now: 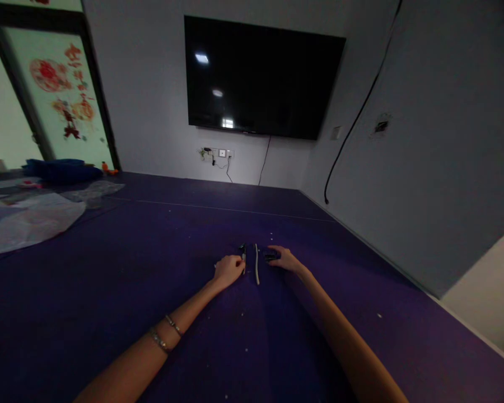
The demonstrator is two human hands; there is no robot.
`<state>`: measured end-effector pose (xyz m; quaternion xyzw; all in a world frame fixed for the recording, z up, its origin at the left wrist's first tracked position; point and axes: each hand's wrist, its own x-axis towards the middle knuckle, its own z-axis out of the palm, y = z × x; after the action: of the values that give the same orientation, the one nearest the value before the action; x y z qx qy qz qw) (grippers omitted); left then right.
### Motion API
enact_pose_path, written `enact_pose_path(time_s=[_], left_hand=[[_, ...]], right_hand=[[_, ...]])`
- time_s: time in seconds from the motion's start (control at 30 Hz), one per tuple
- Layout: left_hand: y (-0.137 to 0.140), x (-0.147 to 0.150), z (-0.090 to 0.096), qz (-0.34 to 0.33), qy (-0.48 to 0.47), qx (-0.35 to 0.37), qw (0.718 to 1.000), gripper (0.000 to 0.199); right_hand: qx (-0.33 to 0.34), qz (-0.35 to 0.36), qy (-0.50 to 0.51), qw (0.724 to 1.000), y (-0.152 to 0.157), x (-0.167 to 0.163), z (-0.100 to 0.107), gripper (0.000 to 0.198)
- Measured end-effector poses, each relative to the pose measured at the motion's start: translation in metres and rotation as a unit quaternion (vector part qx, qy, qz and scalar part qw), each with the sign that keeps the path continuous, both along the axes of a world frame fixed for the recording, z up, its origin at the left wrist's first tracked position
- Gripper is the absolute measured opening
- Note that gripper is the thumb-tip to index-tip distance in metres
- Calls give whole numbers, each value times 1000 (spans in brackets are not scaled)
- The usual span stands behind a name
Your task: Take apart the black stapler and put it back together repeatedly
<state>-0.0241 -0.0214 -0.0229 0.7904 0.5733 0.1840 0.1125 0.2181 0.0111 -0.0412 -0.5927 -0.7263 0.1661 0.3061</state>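
Observation:
My left hand (229, 271) is closed in a pinch on a slim, dark, stick-like thing (243, 258) with a light part, set lengthwise away from me. To its right, a pale, slightly curved strip (257, 266), perhaps a cord, lies untouched on the purple floor covering (185, 330). Beyond that strip my right hand (286, 259) curls its thumb and fingers around a small black object (271, 256). The exact kind of both dark things is too small to make out.
A wall-mounted television (262, 78) hangs ahead, above sockets (222, 153) with cables. A black cable (361, 109) dangles down the right wall. Clear plastic sheeting (37, 224) and a blue item (61, 170) lie at left, near a decorated door (59, 89).

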Motion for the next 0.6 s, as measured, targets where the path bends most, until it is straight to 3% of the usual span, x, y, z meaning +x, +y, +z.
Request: enact_pose_path(time_s=[0.43,0.6], left_hand=[[3,-1,-5,-7,-6,17,1000,35],[2,-1,-4,-8,-3,16,1000,36]], right_hand=[[-11,19,32,999,3,0,-5,58],[11,33,50,998,5,6,-9,68]])
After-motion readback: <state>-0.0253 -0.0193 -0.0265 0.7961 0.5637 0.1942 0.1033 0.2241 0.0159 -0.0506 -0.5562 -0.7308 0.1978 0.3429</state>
